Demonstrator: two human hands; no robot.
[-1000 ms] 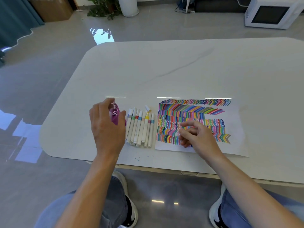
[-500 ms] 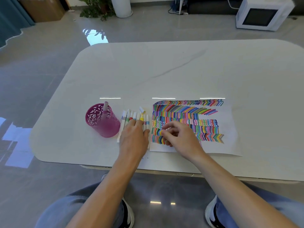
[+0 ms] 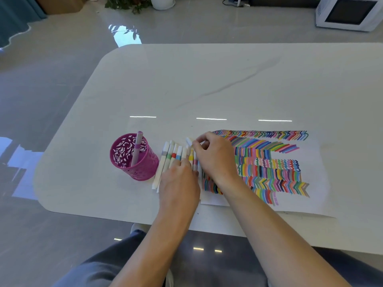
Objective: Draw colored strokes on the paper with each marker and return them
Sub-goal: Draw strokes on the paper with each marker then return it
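Observation:
A row of several white markers (image 3: 168, 160) with coloured bands lies on the table beside a magenta cut-out pen cup (image 3: 133, 157), which holds one pink marker (image 3: 137, 148). My left hand (image 3: 179, 183) rests flat on the near ends of the markers. My right hand (image 3: 215, 157) reaches across the row's right side and pinches the top of the yellow-banded marker (image 3: 191, 156). To the right lies the white paper (image 3: 315, 183), covered with rows of coloured strokes.
The white table (image 3: 228, 85) stretches far behind the paper. Its near edge runs just below my wrists, with my knees under it. On the floor beyond stand a microwave (image 3: 350, 12) and a potted plant (image 3: 132, 4).
My left hand left the pen cup and came to rest on the marker row. My right hand moved left off the paper to the yellow-banded marker.

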